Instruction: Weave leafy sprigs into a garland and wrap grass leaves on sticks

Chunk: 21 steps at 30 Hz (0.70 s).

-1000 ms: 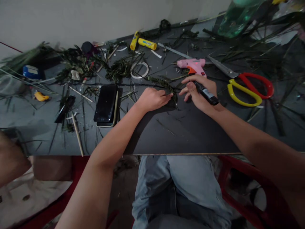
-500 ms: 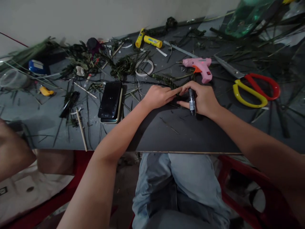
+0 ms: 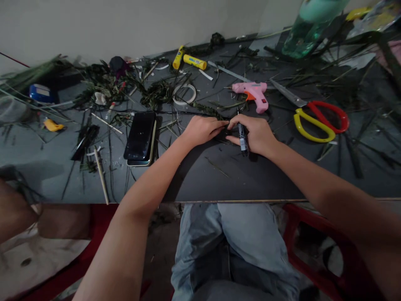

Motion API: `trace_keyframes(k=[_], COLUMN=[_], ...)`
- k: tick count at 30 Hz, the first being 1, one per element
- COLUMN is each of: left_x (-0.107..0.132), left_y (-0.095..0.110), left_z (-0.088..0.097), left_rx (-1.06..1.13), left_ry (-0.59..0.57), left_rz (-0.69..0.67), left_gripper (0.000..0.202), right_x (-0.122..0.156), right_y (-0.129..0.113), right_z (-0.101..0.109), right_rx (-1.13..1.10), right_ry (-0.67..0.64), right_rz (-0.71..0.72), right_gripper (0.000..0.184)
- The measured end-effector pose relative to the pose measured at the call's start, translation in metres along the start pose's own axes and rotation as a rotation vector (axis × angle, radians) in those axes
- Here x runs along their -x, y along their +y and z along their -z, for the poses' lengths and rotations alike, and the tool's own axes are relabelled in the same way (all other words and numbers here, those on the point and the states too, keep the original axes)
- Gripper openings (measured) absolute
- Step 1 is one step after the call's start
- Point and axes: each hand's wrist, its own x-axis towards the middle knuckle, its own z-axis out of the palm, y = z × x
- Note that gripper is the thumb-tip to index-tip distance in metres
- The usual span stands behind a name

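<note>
My right hand (image 3: 258, 134) is closed, with a black pen (image 3: 243, 140) tucked upright between its fingers, clear label toward me. My left hand (image 3: 202, 130) is closed too, its index finger stretched toward the right fingertips. Between and just behind the hands lies a dark green braided leaf strip (image 3: 213, 112), its near end pinched at the fingertips; the exact grip there is hidden. A pink glue gun (image 3: 252, 92) with an orange trigger lies just behind my right hand. Left of my left forearm, a black phone (image 3: 140, 136) rests on another flat device.
Large scissors (image 3: 316, 121) with red and yellow handles lie at right. Two yellow glue sticks (image 3: 194, 62), a white ring (image 3: 184, 94), a green bottle (image 3: 305, 35) and leaf scraps spread over the grey table (image 3: 200, 184). A wooden stick (image 3: 100, 175) overhangs the front edge. Another person's arm (image 3: 14, 211) is at left.
The view has shifted slightly, so most table items appear further left. My hands stay together at the leaf strip, and the pen remains in my right hand.
</note>
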Motion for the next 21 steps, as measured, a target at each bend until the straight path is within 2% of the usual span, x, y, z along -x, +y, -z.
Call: trace_keyframes(k=[2, 4, 7, 10, 12, 16, 18, 21], left_x=[0.001, 0.001, 0.002, 0.002, 0.003, 0.004, 0.004, 0.003], left_y=[-0.001, -0.003, -0.005, -0.007, -0.009, -0.010, -0.010, -0.008], left_z=[0.000, -0.001, -0.005, -0.009, -0.011, -0.012, -0.012, -0.010], left_rx=[0.002, 0.008, 0.028, 0.039, 0.050, 0.066, 0.064, 0.068], left_ry=[0.008, 0.020, 0.044, 0.071, 0.092, 0.098, 0.082, 0.063], left_rz=[-0.004, -0.005, 0.001, -0.002, -0.011, -0.017, -0.010, 0.003], left_gripper=[0.039, 0.037, 0.036, 0.036, 0.037, 0.037, 0.038, 0.038], right_x=[-0.001, -0.002, -0.005, -0.010, -0.013, -0.015, -0.015, -0.012], right_y=[-0.002, -0.002, 0.003, 0.009, 0.009, 0.002, -0.001, -0.001], right_z=[0.003, 0.006, 0.008, 0.008, 0.007, 0.005, 0.006, 0.007], right_rx=[-0.084, -0.269, -0.682, -0.914, -0.894, -0.791, -0.723, -0.576], right_ry=[0.023, 0.049, 0.083, 0.099, 0.057, -0.041, -0.046, 0.016], right_rz=[0.009, -0.013, -0.185, -0.354, -0.359, -0.292, -0.294, -0.314], right_gripper=[0.031, 0.040, 0.058, 0.059, 0.054, 0.059, 0.064, 0.071])
